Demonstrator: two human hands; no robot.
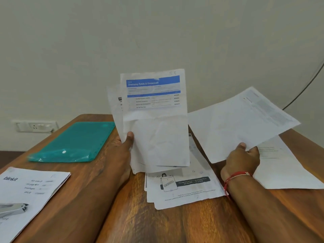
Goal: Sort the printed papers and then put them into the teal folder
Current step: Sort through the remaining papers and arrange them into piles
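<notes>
1. At the near left of the desk, a "blinkit" printout is seen lying flat, with a metal stapler resting on it.
2. The teal folder is laid flat on the far left of the desk, apart from every paper, near a wall socket.
3. A sheaf of printed papers is held upright above the desk by the left hand. The thumb is pressed on the front sheet, which is headed in blue "Dressing Table & Bookshelf". The rest of the grip is hidden behind.
4. Beneath it, a loose pile is spread on the desk, topped by a "confidential" page.
5. A single sheet is pinched at its lower edge by the right hand, with the fingers curled underneath. The sheet is tilted up to the right. A red thread is worn on that wrist.
6. Another sheet is seen flat on the desk at the far right.
</notes>
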